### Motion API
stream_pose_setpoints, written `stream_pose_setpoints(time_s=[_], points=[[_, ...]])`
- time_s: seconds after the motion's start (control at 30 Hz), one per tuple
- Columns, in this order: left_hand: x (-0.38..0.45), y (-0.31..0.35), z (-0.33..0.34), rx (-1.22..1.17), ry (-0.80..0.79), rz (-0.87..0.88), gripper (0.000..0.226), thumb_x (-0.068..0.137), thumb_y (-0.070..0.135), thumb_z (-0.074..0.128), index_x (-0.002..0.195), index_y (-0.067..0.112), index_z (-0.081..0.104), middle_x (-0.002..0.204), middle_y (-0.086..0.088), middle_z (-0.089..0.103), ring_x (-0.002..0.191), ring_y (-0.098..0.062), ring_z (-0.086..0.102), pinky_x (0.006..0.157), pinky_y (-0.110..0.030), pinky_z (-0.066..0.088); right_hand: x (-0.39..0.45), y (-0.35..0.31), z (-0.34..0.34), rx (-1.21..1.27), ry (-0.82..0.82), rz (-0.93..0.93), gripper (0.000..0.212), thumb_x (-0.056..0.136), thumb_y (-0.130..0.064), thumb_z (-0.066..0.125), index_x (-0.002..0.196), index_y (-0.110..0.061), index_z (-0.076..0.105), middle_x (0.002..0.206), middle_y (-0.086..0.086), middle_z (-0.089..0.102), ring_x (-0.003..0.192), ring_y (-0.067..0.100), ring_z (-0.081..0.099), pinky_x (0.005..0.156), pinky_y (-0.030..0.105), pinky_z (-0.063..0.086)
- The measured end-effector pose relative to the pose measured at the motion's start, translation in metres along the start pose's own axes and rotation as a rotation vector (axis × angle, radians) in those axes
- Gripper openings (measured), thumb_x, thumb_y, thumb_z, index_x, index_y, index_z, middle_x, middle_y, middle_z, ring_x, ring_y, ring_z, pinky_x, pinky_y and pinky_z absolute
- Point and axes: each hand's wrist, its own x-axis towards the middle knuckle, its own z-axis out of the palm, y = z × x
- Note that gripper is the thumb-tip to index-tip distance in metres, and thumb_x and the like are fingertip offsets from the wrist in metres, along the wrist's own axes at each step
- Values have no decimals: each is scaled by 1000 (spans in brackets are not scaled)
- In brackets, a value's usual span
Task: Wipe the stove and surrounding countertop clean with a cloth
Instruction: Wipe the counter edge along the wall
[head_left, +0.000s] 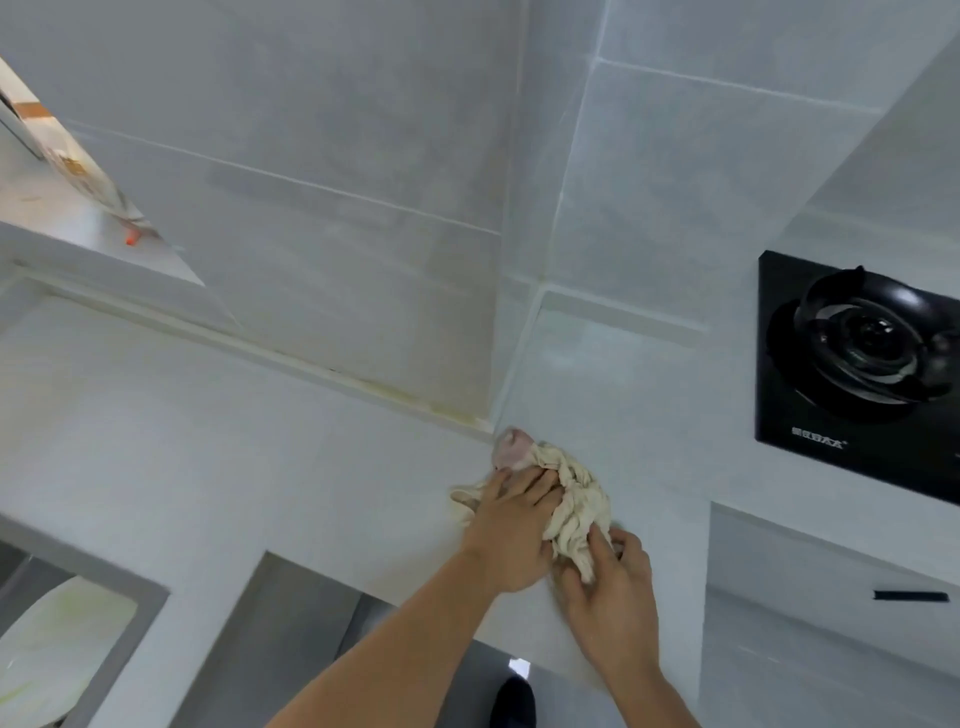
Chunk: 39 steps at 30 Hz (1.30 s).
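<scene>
Both hands are working a crumpled cloth (571, 499) on the worktop (260, 447).
Left hand (511, 530) is pressing down with fingers together; right hand (608, 582) fingers are pinching its end, left of the gas stove (857, 369).

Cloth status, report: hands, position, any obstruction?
Both hands on cloth: left hand pressing, right hand pinching near end. Cloth bunched on countertop near wall corner. Stove untouched, path clear.

- A home kitchen, by its fittings.
- A black glass gas stove (810, 395) with a round burner (872, 343) is set into the pale countertop (260, 441), up and to the right of the hands.
- Grey tiled walls (337, 182) with white grout meet in a corner just beyond the hands.
- A cabinet front with a dark handle (909, 596) sits right of the hands, below the stove.
</scene>
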Motion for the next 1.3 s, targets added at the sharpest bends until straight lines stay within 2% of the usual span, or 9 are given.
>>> stream_pose_setpoints(time_s=[0.1, 0.17, 0.3, 0.43, 0.53, 0.67, 0.83, 0.97, 1.3], points=[[-9, 6, 0, -194, 14, -109, 66, 85, 36, 37, 146, 20, 53, 153, 3, 50, 146, -19, 37, 127, -41, 13, 0, 0, -10, 20, -79, 30, 53, 87, -40, 62, 137, -23, 62, 136, 4, 50, 118, 23, 54, 91, 31, 49], [-23, 1, 0, -453, 60, -189, 59, 83, 29, 36, 138, 28, 57, 141, 7, 60, 133, -17, 50, 122, -42, 30, 5, -15, -20, 82, -110, 38, 39, 87, -31, 68, 124, -22, 66, 117, -5, 55, 106, 18, 58, 81, 26, 44], [-55, -1, -33, -1036, 275, -495, 55, 95, 2, 44, 132, 42, 54, 127, 17, 69, 112, 12, 61, 95, -12, 47, 13, -65, -16, 275, -255, 49, 41, 80, -35, 61, 120, -26, 67, 108, -13, 62, 98, 6, 62, 82, 27, 50], [-83, -45, -55, -1606, 530, -815, 42, 88, 7, 47, 124, 14, 68, 115, -17, 75, 105, -35, 72, 87, -47, 59, 25, -137, 15, 455, -373, 57, 50, 74, -50, 48, 117, -34, 69, 110, -8, 67, 99, 6, 65, 90, 33, 56], [-96, -84, -75, -1775, 636, -893, 53, 84, 22, 50, 134, 10, 62, 121, -22, 72, 110, -41, 70, 86, -50, 58, 36, -195, 37, 574, -512, 97, 35, 84, -52, 54, 113, -37, 66, 116, -8, 68, 103, 6, 66, 91, 32, 57], [-95, -146, -109, -1472, 878, -875, 36, 96, 23, 46, 127, 21, 65, 117, -12, 72, 104, -31, 70, 85, -43, 56, 53, -252, 66, 442, -544, 46, 32, 99, -45, 54, 120, -23, 66, 114, -4, 64, 107, 19, 65, 91, 33, 53], [-70, -211, -130, -862, 725, -695, 48, 103, 31, 47, 151, 30, 44, 159, 10, 37, 142, -9, 37, 117, -37, 31, 80, -280, 99, 325, -484, 61, 41, 103, -48, 46, 127, -20, 65, 125, 10, 64, 118, 31, 60, 100, 39, 49], [-46, -238, -121, -740, 677, -733, 57, 104, 35, 46, 154, 10, 34, 160, -11, 35, 148, -31, 34, 121, -51, 30, 102, -281, 104, 443, -382, 213, 42, 103, -43, 48, 135, -21, 62, 139, 7, 62, 128, 29, 56, 107, 35, 45], [-37, -193, -105, -345, 400, -784, 77, 101, 34, 52, 162, 4, 15, 171, -11, 12, 151, -37, 24, 115, -47, 35, 88, -216, 76, 698, -328, 363, 25, 101, -30, 54, 122, -33, 68, 119, -6, 72, 110, 16, 67, 103, 38, 52]])
